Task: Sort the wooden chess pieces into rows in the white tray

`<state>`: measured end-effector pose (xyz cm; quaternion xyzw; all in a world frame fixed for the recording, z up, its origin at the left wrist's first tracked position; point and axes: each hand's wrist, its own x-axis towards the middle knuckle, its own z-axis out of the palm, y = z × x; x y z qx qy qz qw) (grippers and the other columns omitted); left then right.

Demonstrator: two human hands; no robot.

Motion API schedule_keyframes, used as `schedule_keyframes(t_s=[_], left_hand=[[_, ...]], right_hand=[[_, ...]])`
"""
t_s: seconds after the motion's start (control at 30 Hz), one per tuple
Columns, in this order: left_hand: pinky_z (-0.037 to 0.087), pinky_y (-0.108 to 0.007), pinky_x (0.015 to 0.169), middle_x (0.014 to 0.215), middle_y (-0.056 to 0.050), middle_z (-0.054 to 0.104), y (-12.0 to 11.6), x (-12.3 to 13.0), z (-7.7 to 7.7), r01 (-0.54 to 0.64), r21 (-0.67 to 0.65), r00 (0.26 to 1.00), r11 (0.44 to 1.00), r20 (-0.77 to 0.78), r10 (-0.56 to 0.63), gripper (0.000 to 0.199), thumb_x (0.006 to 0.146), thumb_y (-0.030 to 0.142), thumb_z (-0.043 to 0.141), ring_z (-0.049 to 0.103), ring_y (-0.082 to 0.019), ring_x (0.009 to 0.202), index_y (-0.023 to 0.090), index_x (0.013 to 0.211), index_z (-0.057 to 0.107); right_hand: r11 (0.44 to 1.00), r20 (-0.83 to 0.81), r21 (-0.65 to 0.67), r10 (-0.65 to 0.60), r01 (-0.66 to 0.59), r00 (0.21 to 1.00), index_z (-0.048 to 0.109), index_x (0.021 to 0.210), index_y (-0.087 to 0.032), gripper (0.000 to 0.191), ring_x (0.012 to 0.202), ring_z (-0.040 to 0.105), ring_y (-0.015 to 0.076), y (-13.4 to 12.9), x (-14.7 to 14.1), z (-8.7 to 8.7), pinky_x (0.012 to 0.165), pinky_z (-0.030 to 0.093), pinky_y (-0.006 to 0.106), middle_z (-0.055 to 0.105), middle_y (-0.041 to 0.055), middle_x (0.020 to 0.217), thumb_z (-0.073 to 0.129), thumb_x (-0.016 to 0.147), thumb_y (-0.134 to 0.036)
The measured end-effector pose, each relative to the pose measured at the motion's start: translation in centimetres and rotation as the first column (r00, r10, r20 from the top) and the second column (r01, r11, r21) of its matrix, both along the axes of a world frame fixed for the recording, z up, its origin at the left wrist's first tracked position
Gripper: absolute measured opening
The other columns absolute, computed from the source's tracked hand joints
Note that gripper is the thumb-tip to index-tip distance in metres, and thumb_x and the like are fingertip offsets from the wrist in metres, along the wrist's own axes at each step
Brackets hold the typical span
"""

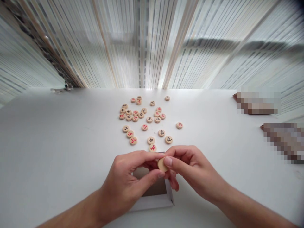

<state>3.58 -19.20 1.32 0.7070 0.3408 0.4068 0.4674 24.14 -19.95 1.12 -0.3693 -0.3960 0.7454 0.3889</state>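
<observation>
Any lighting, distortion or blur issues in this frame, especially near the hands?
Head view: backlight through the striped window covering, its lines fanning out toward the frame edges; head view: pixelation masks two brown objects at right; head view: left hand, right hand and held disc look fairly sharp.

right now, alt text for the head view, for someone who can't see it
A person's left hand and right hand pinch a pale round piece, blank side showing, over an open box. Beyond them, loose pieces with red or black characters lie on a white table.
</observation>
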Motion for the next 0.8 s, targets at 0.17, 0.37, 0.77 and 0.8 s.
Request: schedule_keyframes(t_s=[0.17, 0.37, 0.77, 0.8], left_hand=[[0.063, -0.016, 0.08, 0.094, 0.002, 0.085, -0.13, -0.29, -0.22, -0.044, -0.048, 0.999, 0.998, 0.01, 0.044, 0.029, 0.091, 0.013, 0.081, 0.08, -0.012, 0.081, 0.025, 0.117, 0.082], [0.061, -0.013, 0.08, 0.096, 0.003, 0.086, -0.15, -0.16, -0.13, -0.009, 0.073, 1.0, 0.997, 0.001, 0.009, 0.034, 0.091, 0.01, 0.08, 0.079, -0.009, 0.081, 0.025, 0.121, 0.081], [0.062, -0.013, 0.081, 0.096, 0.005, 0.085, -0.29, -0.36, -0.27, -0.035, -0.001, 0.999, 0.999, 0.007, 0.035, 0.038, 0.089, 0.008, 0.081, 0.079, -0.009, 0.082, 0.03, 0.12, 0.081], [0.062, -0.014, 0.082, 0.097, 0.005, 0.085, -0.3, -0.38, -0.29, -0.033, -0.019, 0.999, 0.999, 0.016, 0.033, 0.038, 0.089, 0.008, 0.08, 0.08, -0.01, 0.084, 0.03, 0.12, 0.081]], right_hand=[[1.0, -0.05, -0.019, -0.006, 0.005, 0.999, 0.077, 0.084, -0.013, 0.026, 0.051, 0.066, 0.0093, 0.02, -0.08, 0.01, 0.052, 0.055, 0.019, 0.073, 0.0022, 0.069, 0.089, 0.086, -0.036], [0.998, -0.049, -0.065, -0.022, 0.018, 0.999, 0.074, 0.078, -0.013, 0.025, 0.051, 0.061, 0.0067, -0.19, -0.23, 0.26, 0.051, 0.053, 0.015, 0.072, -0.0001, 0.066, 0.098, 0.073, -0.02], [1.0, -0.091, -0.007, 0.003, -0.003, 0.996, 0.079, 0.088, -0.013, 0.021, 0.054, 0.068, 0.0071, -0.12, 0.05, -0.13, 0.055, 0.057, 0.014, 0.076, 0.0016, 0.068, 0.093, 0.082, -0.027], [1.0, -0.105, 0.002, 0.01, -0.01, 0.994, 0.08, 0.09, -0.013, 0.02, 0.055, 0.07, 0.0078, -0.05, 0.09, -0.23, 0.057, 0.059, 0.015, 0.077, 0.0025, 0.069, 0.091, 0.085, -0.03]])
